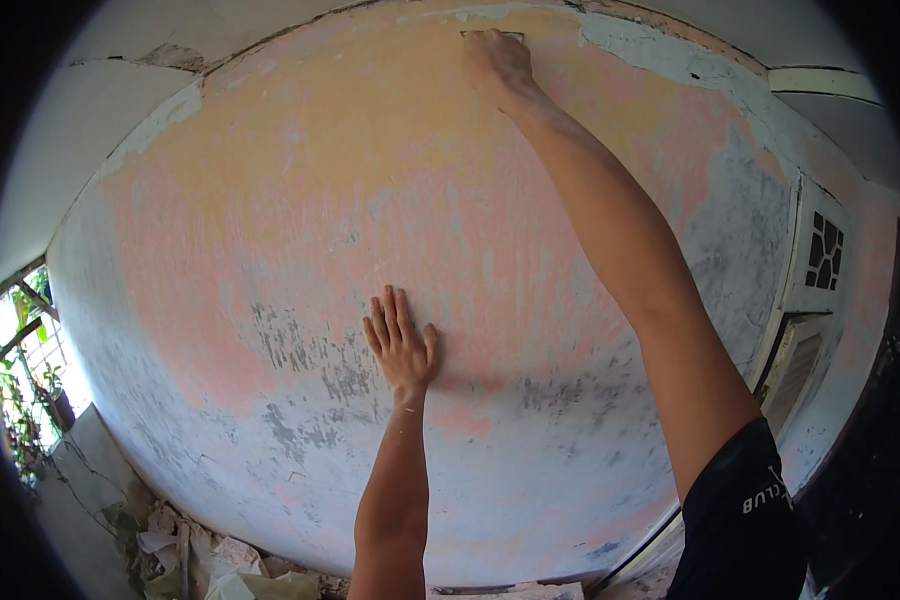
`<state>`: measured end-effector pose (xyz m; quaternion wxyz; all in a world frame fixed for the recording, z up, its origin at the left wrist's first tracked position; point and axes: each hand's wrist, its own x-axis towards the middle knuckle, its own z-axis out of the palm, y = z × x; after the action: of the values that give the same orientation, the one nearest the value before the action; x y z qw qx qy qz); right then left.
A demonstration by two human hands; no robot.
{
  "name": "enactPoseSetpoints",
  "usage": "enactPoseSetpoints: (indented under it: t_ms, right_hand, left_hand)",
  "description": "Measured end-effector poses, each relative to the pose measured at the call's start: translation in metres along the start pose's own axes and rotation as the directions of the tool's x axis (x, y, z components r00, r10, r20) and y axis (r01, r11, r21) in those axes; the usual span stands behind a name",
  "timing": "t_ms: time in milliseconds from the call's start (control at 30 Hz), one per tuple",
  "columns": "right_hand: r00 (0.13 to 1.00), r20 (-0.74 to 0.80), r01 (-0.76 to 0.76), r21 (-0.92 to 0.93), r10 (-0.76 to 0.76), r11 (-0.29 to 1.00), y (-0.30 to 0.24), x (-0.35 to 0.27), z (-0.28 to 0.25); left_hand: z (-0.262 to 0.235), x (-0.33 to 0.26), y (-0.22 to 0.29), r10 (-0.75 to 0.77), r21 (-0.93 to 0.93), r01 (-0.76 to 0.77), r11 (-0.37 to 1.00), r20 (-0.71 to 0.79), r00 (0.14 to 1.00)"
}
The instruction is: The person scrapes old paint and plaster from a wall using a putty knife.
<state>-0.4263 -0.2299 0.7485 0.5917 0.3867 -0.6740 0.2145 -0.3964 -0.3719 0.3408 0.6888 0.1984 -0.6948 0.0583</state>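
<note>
A wide wall (300, 240) with worn, patchy paint in yellow, pink, pale blue and grey fills most of the head view. My left hand (403, 348) lies flat against its middle, fingers stretched upward and thumb apart, holding nothing. High up near the ceiling, my right hand (500, 68) is closed on a thin flat piece (512, 35) pressed to the yellow area. Only a narrow strip of this piece shows past the fingers, so its exact kind is unclear. My right arm is stretched long, its dark sleeve at the lower right.
Broken rubble and crumpled sheets (235, 565) lie along the wall's foot at lower left. A barred window (30, 350) with plants is at far left. At right stand a pale door frame (790, 290) and a patterned vent (825, 250). Cracked ceiling plaster (170, 57) shows above.
</note>
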Motion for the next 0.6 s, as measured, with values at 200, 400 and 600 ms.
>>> enactPoseSetpoints:
  t_ms: [200,400,600]
  right_hand:
    - [0.996,0.083,-0.01,0.042,0.007,0.999,-0.005,-0.013,-0.002]
    - [0.995,0.092,-0.032,0.027,0.029,0.999,-0.009,0.005,-0.008]
    - [0.998,-0.038,0.041,-0.012,-0.041,0.999,0.0,-0.002,0.009]
  left_hand:
    - [-0.004,-0.001,-0.003,-0.017,0.0,0.017,1.0,0.022,1.0]
    - [0.001,0.0,-0.001,-0.008,-0.012,0.008,1.0,0.009,1.0]
    - [-0.002,0.003,-0.002,-0.003,-0.005,0.003,1.0,0.005,1.0]
